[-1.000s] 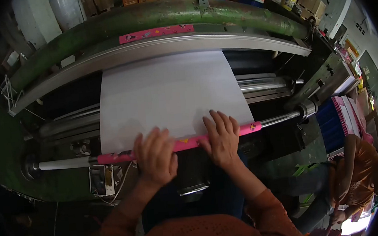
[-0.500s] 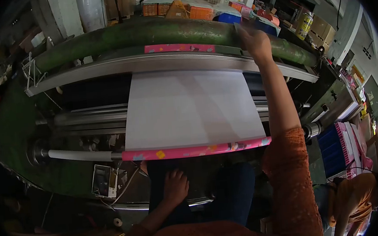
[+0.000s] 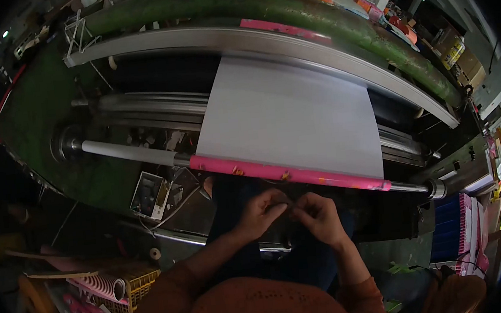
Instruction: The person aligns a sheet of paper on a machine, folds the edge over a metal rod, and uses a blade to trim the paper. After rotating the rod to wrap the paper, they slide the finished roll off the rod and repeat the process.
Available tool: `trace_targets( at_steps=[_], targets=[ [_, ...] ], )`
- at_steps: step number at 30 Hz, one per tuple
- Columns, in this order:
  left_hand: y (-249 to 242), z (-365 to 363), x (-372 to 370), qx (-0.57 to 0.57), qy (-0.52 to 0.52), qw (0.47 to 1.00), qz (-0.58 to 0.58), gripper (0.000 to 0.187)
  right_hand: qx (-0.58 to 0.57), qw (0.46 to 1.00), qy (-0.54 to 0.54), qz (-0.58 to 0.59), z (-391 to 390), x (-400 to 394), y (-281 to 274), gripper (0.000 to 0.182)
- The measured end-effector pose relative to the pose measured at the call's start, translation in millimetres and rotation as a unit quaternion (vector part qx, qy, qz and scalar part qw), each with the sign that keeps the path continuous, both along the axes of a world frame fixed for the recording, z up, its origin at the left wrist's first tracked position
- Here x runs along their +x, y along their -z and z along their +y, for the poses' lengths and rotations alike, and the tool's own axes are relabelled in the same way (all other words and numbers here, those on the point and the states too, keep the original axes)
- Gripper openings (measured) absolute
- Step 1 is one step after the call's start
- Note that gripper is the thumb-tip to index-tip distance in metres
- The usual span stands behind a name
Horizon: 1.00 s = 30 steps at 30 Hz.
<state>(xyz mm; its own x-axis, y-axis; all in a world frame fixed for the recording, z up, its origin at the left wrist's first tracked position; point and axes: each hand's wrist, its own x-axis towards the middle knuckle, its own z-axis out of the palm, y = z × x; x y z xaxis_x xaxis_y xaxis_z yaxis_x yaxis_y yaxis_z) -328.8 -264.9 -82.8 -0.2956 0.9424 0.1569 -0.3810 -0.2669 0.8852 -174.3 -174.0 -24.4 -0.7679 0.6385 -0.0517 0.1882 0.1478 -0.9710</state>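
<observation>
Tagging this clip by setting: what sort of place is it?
Probably a paper-converting or gift-wrap workshop: a big green roller machine feeds a white paper web onto a pink roll, with finished rolls in a yellow crate.

A big green metal machine (image 3: 38, 115) carries a wide white paper sheet (image 3: 288, 114). The sheet runs down from a long shiny metal bar (image 3: 192, 39) onto a thin pink roll (image 3: 288, 173).

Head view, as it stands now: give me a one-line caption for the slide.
Both hands, left hand and right hand, meet fingertip to fingertip just below the pink roll carrying white paper.
</observation>
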Motion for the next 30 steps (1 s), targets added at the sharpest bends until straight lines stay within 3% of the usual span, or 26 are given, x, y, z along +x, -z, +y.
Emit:
trace_targets(
  at_steps=[1,3,7,8,9,10,12,13,15,22,30],
  targets=[
    [6,1,3,-0.006,-0.009,1.0,-0.002,0.009,-0.006,1.0,-0.009,-0.002,-6,6,5,0.004],
    [19,5,6,-0.046,0.085,0.994,0.057,0.009,-0.093,0.995,0.03,0.001,-11,18,11,0.003],
    [28,9,13,-0.121,0.117,0.978,0.123,0.012,-0.098,0.991,0.095,0.0,-6,44,51,0.003],
    [31,11,10,-0.103,0.006,0.942,0.319,0.015,-0.007,0.991,0.129,-0.048,-4,50,62,0.003],
    [36,13,7,-0.079,-0.105,0.856,0.5,0.018,0.084,0.979,0.162,-0.093,-1,57,73,0.003],
    [44,14,2,-0.08,-0.105,0.856,0.5,0.018,0.084,0.979,0.161,-0.093,2,67,93,0.003],
    [60,11,-12,-0.11,-0.166,0.69,0.696,0.024,0.249,0.93,0.178,-0.204,1,83,118,0.004],
    [67,9,-15,-0.11,-0.164,0.69,0.696,0.024,0.248,0.93,0.179,-0.205,-2,86,123,0.004],
    [74,7,-18,-0.105,-0.115,0.639,0.753,0.022,0.319,0.906,0.161,-0.228,-9,86,129,0.008],
    [78,8,-18,-0.113,-0.095,0.649,0.746,0.019,0.287,0.919,0.167,-0.21,-9,86,130,0.01],
    [81,9,-16,-0.104,-0.1,0.648,0.748,0.02,0.293,0.907,0.127,-0.276,-9,87,130,0.009]
  ],
)
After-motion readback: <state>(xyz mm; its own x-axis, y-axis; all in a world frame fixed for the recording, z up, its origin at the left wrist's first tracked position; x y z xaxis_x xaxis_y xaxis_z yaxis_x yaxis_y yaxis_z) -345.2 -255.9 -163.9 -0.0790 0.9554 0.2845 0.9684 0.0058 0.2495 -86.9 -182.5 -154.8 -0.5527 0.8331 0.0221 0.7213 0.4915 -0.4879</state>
